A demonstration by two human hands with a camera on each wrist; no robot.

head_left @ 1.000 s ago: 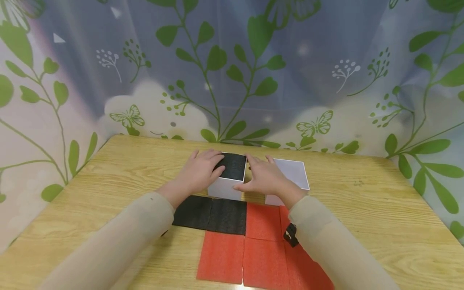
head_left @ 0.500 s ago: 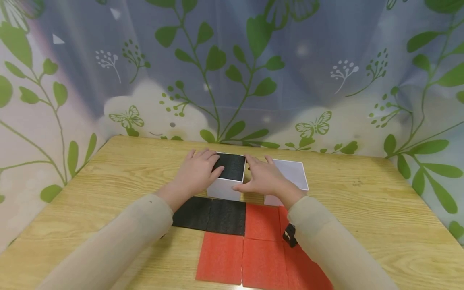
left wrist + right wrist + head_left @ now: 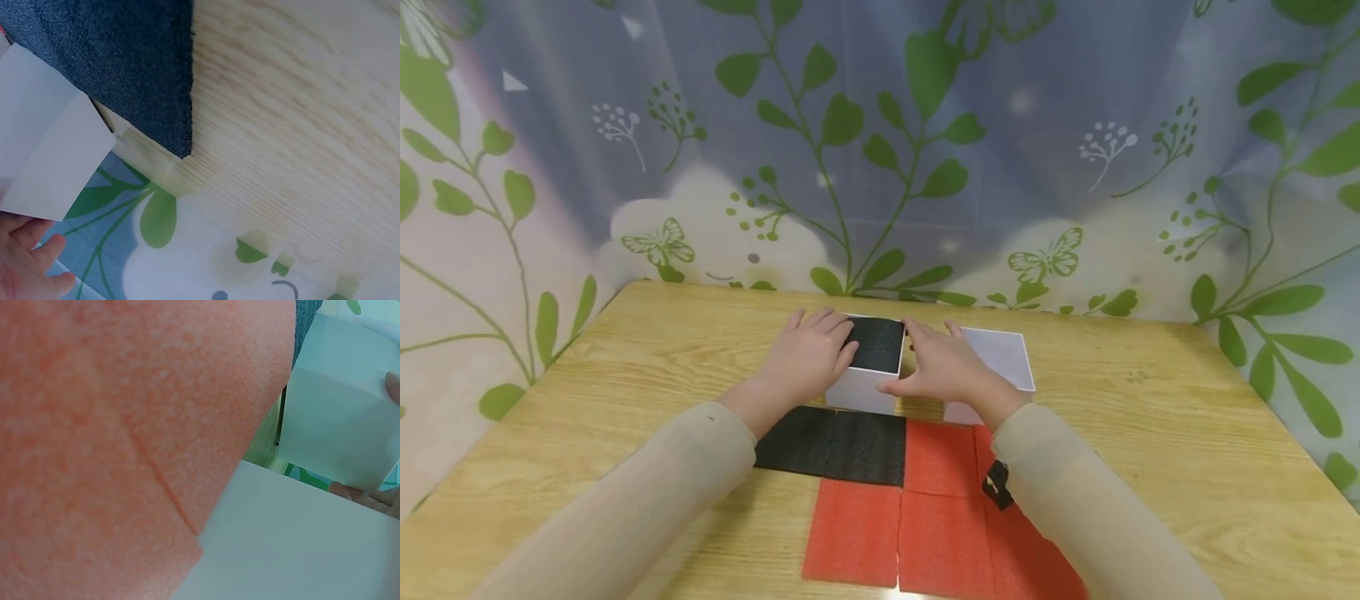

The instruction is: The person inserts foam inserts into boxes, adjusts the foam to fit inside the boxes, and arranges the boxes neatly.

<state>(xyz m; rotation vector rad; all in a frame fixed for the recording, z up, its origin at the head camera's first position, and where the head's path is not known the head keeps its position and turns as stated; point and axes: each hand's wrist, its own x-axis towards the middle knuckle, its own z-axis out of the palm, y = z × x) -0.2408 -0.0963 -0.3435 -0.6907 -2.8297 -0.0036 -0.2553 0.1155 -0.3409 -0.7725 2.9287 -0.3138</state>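
Note:
Both hands hold a white box point(image 3: 859, 391) near the back of the table, one at each side. A black felt square point(image 3: 878, 343) fills its top inside the white rim. My left hand point(image 3: 801, 354) grips the left side, its thumb over the top edge and its fingers towards the far side. My right hand point(image 3: 947, 367) spans the right side, thumb at the front face and index finger at the far corner. In the left wrist view, fingers of the left hand point(image 3: 31, 262) lie spread beside the white box point(image 3: 56, 156). The right wrist view is mostly skin.
A second white box point(image 3: 1007, 358) stands right of the held one, partly behind the right hand. In front lie black felt squares point(image 3: 868, 448) joined edge to edge with several red felt squares point(image 3: 943, 542). A leaf-patterned curtain point(image 3: 880, 167) hangs behind the wooden table point(image 3: 1150, 433).
The left hand and its thumb have shifted slightly left, showing a little more of the black square. The right hand keeps its place on the box. Otherwise the view only drifts slightly.

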